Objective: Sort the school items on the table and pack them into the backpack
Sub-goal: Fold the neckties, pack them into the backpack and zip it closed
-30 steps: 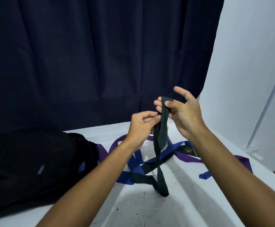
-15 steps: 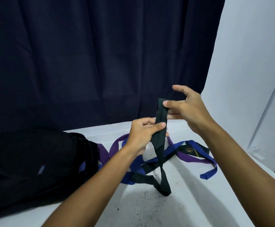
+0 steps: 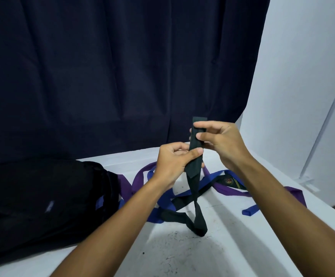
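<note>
Lying at far left on the white table (image 3: 182, 256), the black backpack (image 3: 42, 196) sat beside tangled purple and blue ties (image 3: 162, 208). Above them, the left hand (image 3: 172, 164) and right hand (image 3: 220, 140) both pinched the black tie (image 3: 195, 156).

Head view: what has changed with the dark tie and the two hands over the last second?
The right hand re-gripped: its fingers, spread a second ago, now pinch the top end of the dark tie, which stands straighter. The left hand kept its grip lower on the strip. The tie's tail still loops on the table over the blue tie and purple tie; the backpack is unmoved.
</note>
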The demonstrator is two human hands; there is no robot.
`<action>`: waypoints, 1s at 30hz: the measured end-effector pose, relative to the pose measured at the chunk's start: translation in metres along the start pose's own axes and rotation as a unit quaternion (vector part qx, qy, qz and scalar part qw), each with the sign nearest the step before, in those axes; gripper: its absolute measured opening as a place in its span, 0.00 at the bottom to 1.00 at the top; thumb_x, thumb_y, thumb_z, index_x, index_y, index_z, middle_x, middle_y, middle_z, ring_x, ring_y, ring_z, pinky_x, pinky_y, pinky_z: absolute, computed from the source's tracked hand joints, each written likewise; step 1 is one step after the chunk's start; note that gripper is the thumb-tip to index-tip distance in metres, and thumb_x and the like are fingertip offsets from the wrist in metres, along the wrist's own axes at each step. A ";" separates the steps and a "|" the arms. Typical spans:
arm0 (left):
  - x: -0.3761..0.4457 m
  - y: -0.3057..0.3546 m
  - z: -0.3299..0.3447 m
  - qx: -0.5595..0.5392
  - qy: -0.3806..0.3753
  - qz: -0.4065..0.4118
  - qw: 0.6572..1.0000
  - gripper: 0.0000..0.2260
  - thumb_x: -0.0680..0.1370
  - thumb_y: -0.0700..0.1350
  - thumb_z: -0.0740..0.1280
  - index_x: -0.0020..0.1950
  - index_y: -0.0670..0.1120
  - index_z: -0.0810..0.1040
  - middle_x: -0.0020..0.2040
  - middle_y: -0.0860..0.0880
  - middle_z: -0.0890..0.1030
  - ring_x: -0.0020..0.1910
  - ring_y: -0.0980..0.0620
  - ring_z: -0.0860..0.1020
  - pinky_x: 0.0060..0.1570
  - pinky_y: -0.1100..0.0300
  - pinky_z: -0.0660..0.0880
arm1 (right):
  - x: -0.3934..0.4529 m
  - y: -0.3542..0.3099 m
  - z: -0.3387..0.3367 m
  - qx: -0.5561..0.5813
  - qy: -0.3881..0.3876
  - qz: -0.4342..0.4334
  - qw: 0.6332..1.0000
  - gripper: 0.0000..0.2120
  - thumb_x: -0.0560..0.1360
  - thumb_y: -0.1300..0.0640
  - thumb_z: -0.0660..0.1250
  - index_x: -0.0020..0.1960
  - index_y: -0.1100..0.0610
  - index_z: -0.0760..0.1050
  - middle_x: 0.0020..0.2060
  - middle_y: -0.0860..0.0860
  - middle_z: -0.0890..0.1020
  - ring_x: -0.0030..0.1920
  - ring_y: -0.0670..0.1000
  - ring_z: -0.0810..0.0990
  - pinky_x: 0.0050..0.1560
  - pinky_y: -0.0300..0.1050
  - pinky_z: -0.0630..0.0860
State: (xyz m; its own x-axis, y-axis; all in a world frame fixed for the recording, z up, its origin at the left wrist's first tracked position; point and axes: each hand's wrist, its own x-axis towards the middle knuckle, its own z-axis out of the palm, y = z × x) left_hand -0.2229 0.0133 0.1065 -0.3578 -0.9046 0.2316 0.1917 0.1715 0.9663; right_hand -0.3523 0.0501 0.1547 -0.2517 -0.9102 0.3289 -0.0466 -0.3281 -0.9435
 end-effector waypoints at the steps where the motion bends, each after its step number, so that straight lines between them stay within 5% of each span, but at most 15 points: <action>1: -0.002 -0.004 -0.001 0.023 0.008 0.005 1.000 0.10 0.76 0.43 0.71 0.43 0.35 0.80 0.36 0.41 0.84 0.34 0.46 0.83 0.42 0.48 0.81 | 0.002 -0.003 -0.001 0.005 0.011 -0.004 1.000 0.13 0.73 0.75 0.65 0.52 0.61 0.80 0.48 0.63 0.84 0.44 0.60 0.85 0.43 0.45 0.82; 5: -0.007 -0.023 -0.011 0.167 0.146 0.061 0.973 0.17 0.81 0.52 0.63 0.38 0.44 0.80 0.30 0.50 0.79 0.31 0.53 0.75 0.39 0.57 0.73 | 0.009 -0.015 -0.009 0.028 0.040 -0.021 0.999 0.13 0.73 0.76 0.63 0.52 0.63 0.79 0.43 0.59 0.83 0.39 0.57 0.86 0.40 0.49 0.83; 7: -0.013 -0.021 -0.012 0.152 0.142 0.001 0.978 0.20 0.82 0.52 0.61 0.33 0.44 0.76 0.26 0.49 0.76 0.26 0.53 0.71 0.32 0.58 0.67 | 0.010 -0.019 -0.011 0.032 0.041 -0.030 0.998 0.12 0.74 0.76 0.62 0.50 0.63 0.79 0.42 0.58 0.83 0.39 0.58 0.86 0.40 0.49 0.83; 9: -0.021 -0.011 -0.007 0.070 0.052 -0.140 0.986 0.23 0.82 0.55 0.58 0.34 0.42 0.77 0.29 0.45 0.80 0.24 0.51 0.72 0.26 0.61 0.65 | 0.008 -0.020 -0.011 0.030 0.029 -0.041 0.998 0.12 0.74 0.76 0.62 0.47 0.63 0.78 0.42 0.59 0.83 0.39 0.59 0.85 0.38 0.48 0.82; 11: -0.026 -0.002 -0.003 -0.040 -0.035 -0.246 0.968 0.26 0.82 0.58 0.54 0.44 0.39 0.80 0.39 0.41 0.84 0.30 0.47 0.81 0.27 0.61 0.73 | 0.005 -0.019 -0.009 0.025 0.009 -0.046 0.999 0.12 0.74 0.76 0.61 0.43 0.62 0.78 0.43 0.61 0.83 0.39 0.59 0.85 0.37 0.47 0.81; 15: -0.017 0.002 0.002 -0.273 -0.054 -0.332 0.901 0.31 0.81 0.59 0.54 0.58 0.29 0.75 0.54 0.33 0.81 0.47 0.36 0.83 0.40 0.46 0.81 | -0.007 -0.018 -0.007 0.029 -0.030 -0.036 0.998 0.11 0.74 0.75 0.62 0.43 0.64 0.79 0.42 0.61 0.84 0.40 0.59 0.86 0.38 0.45 0.80; 19: -0.004 -0.005 0.005 -0.363 -0.006 -0.336 0.869 0.30 0.81 0.55 0.58 0.63 0.26 0.70 0.59 0.30 0.78 0.59 0.34 0.78 0.41 0.45 0.82 | -0.021 -0.023 -0.011 0.017 -0.063 -0.021 0.998 0.11 0.75 0.75 0.62 0.45 0.64 0.80 0.42 0.59 0.85 0.40 0.59 0.86 0.40 0.47 0.82; 22: 0.005 -0.006 0.005 -0.409 0.017 -0.320 0.855 0.25 0.82 0.52 0.58 0.57 0.27 0.72 0.46 0.31 0.82 0.52 0.36 0.79 0.42 0.45 0.79 | -0.035 -0.022 -0.013 0.007 -0.086 0.007 0.996 0.11 0.74 0.75 0.62 0.45 0.65 0.80 0.43 0.60 0.85 0.40 0.59 0.85 0.44 0.54 0.83; 24: 0.016 -0.007 0.001 -0.420 0.024 -0.310 0.853 0.24 0.82 0.52 0.57 0.56 0.29 0.74 0.41 0.33 0.81 0.52 0.38 0.78 0.51 0.46 0.78 | -0.045 -0.014 -0.013 0.004 -0.090 0.026 0.996 0.11 0.74 0.76 0.62 0.44 0.65 0.81 0.43 0.62 0.85 0.42 0.61 0.85 0.47 0.57 0.82; 26: 0.029 -0.007 -0.006 -0.398 0.018 -0.305 0.865 0.27 0.81 0.52 0.57 0.63 0.28 0.71 0.52 0.30 0.80 0.59 0.38 0.77 0.62 0.45 0.72 | -0.055 -0.004 -0.014 0.000 -0.090 0.051 0.995 0.11 0.73 0.76 0.63 0.44 0.65 0.81 0.44 0.66 0.84 0.43 0.63 0.84 0.48 0.59 0.82; 30: 0.051 0.001 -0.023 -0.360 0.038 -0.258 0.896 0.23 0.80 0.49 0.60 0.60 0.28 0.71 0.63 0.32 0.76 0.53 0.36 0.79 0.54 0.43 0.75 | -0.074 0.023 -0.012 -0.020 -0.106 0.108 0.988 0.10 0.74 0.75 0.64 0.45 0.65 0.81 0.45 0.66 0.84 0.42 0.63 0.85 0.49 0.57 0.81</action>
State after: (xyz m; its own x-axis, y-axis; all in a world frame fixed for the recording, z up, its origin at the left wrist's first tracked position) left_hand -0.2203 -0.0416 0.1166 -0.5109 -0.8195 -0.2597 0.5679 -0.5485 0.6137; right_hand -0.3466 0.1128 0.1080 -0.0514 -0.9918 0.1167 -0.0537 -0.1140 -0.9920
